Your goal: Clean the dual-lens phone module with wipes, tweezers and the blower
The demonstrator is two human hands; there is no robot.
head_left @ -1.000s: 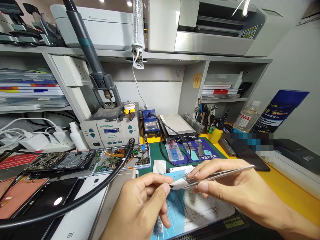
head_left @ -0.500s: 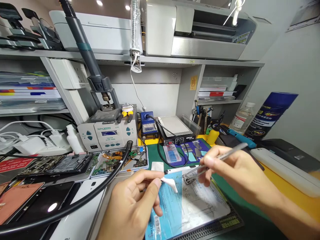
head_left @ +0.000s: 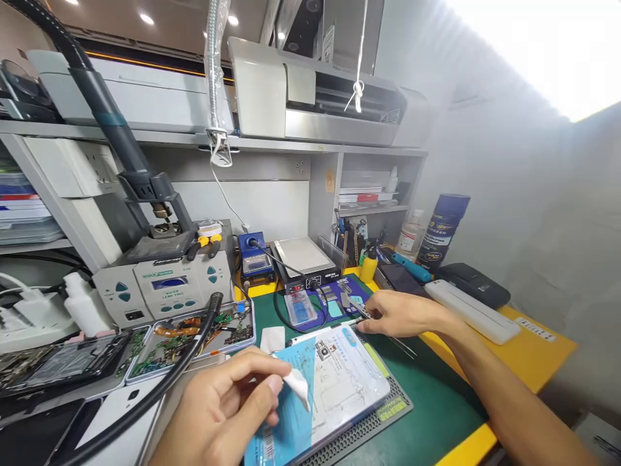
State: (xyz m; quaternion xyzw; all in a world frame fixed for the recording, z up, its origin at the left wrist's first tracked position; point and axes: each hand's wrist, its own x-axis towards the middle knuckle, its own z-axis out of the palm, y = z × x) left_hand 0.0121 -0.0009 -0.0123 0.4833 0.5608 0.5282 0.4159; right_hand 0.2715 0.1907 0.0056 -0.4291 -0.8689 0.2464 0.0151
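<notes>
My left hand (head_left: 226,404), low in the picture, pinches a folded white wipe (head_left: 297,388) between thumb and fingertips. Its loose corner hangs over the blue-and-white flat packet (head_left: 334,388). My right hand (head_left: 391,314) keeps metal tweezers (head_left: 403,347) across the fingers, their prongs pointing down to the right. Its fingertips are at the end of a thin white pen-like stick (head_left: 334,325) along the packet's far edge; whether they grip it I cannot tell. A small dark square part (head_left: 323,350) appears on the packet's white area. Beneath the packet is a dark perforated plate (head_left: 383,408).
A thick black hose (head_left: 160,388) crosses the left foreground. Behind it are a tray of circuit boards (head_left: 189,340) and a hot-air station (head_left: 169,285). A heating plate (head_left: 305,259) stands at the back. At right are a yellow bottle (head_left: 369,266) and spray can (head_left: 442,230).
My right hand has moved from over the packet's small square part to the packet's far right edge, the tweezers turned in the fingers. The view has swung right. My left hand still pinches the wipe.
</notes>
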